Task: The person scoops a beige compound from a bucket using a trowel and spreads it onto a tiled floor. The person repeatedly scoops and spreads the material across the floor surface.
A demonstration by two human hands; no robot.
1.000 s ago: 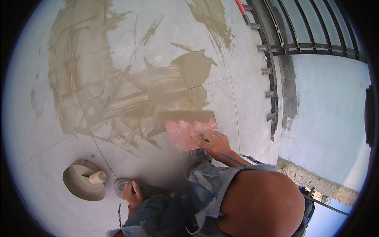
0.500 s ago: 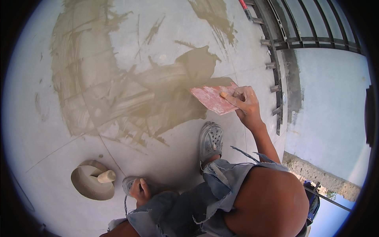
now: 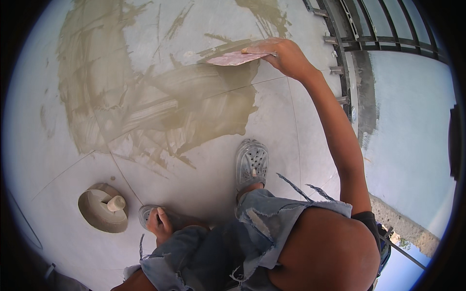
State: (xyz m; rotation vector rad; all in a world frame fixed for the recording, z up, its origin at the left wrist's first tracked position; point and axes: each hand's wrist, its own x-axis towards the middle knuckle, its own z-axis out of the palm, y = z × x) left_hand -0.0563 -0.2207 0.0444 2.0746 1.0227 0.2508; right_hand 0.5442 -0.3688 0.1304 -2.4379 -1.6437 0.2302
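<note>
My right hand (image 3: 274,51) reaches far forward, gripping a flat pinkish-red spreader (image 3: 234,59) with a whitish smeared face. The spreader is tilted, its edge at the wet grey-brown grout (image 3: 213,106) smeared over the pale floor tiles (image 3: 274,111). My left hand (image 3: 159,223) hangs low beside my left shoe (image 3: 145,213), fingers curled and thumb against them, with no tool showing. To the left of it stands a round pan (image 3: 90,208) with grey mix inside. A tool's pale rounded handle (image 3: 116,203) sticks up from the pan.
My grey clog (image 3: 252,162) is planted just short of the smear. Along the right run a dark metal railing (image 3: 383,41) with short stubs and a pale blue surface (image 3: 407,106). More dried-looking streaks lie at the far left.
My right hand has swept the spreader forward and leftward, flattening its angle. The thick pool of grout there has thinned, and a tile joint shows through. My left hand stays low by the shoe.
</note>
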